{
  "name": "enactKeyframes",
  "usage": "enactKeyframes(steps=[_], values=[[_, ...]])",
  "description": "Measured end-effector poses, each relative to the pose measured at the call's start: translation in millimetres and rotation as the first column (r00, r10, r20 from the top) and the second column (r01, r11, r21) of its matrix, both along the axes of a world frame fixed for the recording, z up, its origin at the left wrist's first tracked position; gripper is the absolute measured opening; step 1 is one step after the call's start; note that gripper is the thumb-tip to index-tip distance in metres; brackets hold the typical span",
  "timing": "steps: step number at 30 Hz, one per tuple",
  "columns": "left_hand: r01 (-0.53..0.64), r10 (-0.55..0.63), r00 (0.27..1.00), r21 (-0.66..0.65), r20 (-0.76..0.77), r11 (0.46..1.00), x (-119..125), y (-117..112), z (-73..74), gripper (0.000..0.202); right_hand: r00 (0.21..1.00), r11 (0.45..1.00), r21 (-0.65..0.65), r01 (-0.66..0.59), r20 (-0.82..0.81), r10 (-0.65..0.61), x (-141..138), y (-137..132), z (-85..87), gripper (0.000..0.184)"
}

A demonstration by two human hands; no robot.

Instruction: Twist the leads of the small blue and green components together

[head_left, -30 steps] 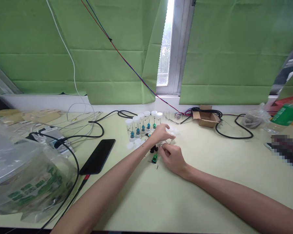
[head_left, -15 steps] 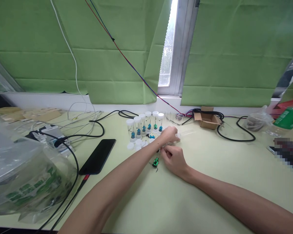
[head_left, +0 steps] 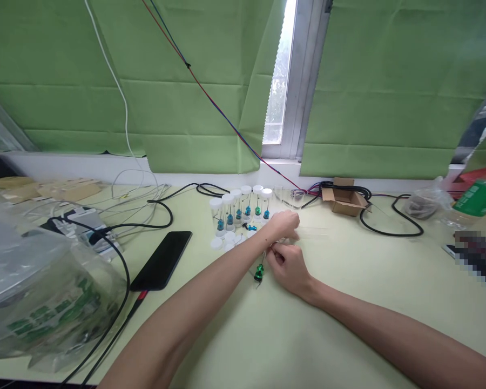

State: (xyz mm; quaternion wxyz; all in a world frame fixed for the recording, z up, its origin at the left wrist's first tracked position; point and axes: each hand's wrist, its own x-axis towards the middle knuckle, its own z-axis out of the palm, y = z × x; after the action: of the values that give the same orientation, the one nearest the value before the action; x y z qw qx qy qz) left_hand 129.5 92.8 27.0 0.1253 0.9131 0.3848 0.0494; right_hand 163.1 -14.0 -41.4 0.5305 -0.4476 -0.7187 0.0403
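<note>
My right hand (head_left: 289, 267) is closed in a pinch on the thin rod of a small shiny green fitting (head_left: 259, 272), which hangs below the fingers with a fine wire end at its bottom. My left hand (head_left: 284, 224) reaches across just behind it, fingers curled around a clear tube (head_left: 314, 233) whose faint outline sticks out to the right. Left of it, several clear vials (head_left: 229, 210) with white caps stand upright, each holding a blue or green fitting. Loose white caps (head_left: 216, 243) and a small blue fitting (head_left: 251, 228) lie in front of them.
A black phone (head_left: 162, 261) and a plastic bag (head_left: 56, 292) with green print lie to the left, with cables around them. Behind are empty clear containers (head_left: 289, 197), a small cardboard box (head_left: 345, 201) and a black cable (head_left: 392, 232). A bottle (head_left: 476, 200) stands far right.
The clear tube at my left hand has tilted and dropped slightly. The green fitting has swung a little and now hangs more upright. My right hand has barely moved.
</note>
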Motion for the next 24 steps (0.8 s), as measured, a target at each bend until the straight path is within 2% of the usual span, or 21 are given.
enactKeyframes(steps=[3, 7, 11, 14, 17, 20, 24], values=[[0.018, -0.018, 1.000, -0.005, 0.021, 1.000, 2.0, -1.5, 1.4, 0.033, 1.000, 1.000, -0.009, -0.009, -0.005, 0.009, 0.3, 0.2, -1.1, 0.033], [0.039, -0.041, 0.995, 0.020, 0.093, 0.999, -4.6, -11.5, 15.8, 0.033, 1.000, 0.999, -0.045, -0.027, -0.005, 0.027, 0.5, -1.5, 0.4, 0.030], [0.044, -0.084, 0.921, 0.115, 0.379, 0.992, -23.4, -36.3, 34.6, 0.029, 0.999, 0.996, -0.082, -0.045, -0.010, 0.044, 0.6, -4.2, 4.3, 0.024], [-0.011, -0.073, 0.855, 0.158, 0.513, 0.987, -46.9, -60.3, 38.1, 0.031, 0.999, 0.998, -0.066, -0.023, -0.043, 0.020, 0.8, -5.0, 4.9, 0.023], [-0.116, -0.023, 0.848, 0.227, 0.530, 0.967, -77.0, -80.1, 25.3, 0.036, 0.998, 0.999, -0.029, -0.013, -0.063, 0.011, 1.0, -4.8, 4.3, 0.018], [-0.162, -0.016, 0.855, 0.297, 0.519, 0.941, -108.6, -89.9, 0.1, 0.040, 0.996, 0.998, -0.026, -0.056, -0.073, 0.054, 0.8, -5.7, 6.5, 0.019], [-0.218, -0.019, 0.832, 0.358, 0.555, 0.908, -139.3, -90.7, -30.9, 0.040, 0.979, 0.988, -0.035, -0.151, -0.143, 0.144, 0.7, -9.2, 13.6, 0.024]])
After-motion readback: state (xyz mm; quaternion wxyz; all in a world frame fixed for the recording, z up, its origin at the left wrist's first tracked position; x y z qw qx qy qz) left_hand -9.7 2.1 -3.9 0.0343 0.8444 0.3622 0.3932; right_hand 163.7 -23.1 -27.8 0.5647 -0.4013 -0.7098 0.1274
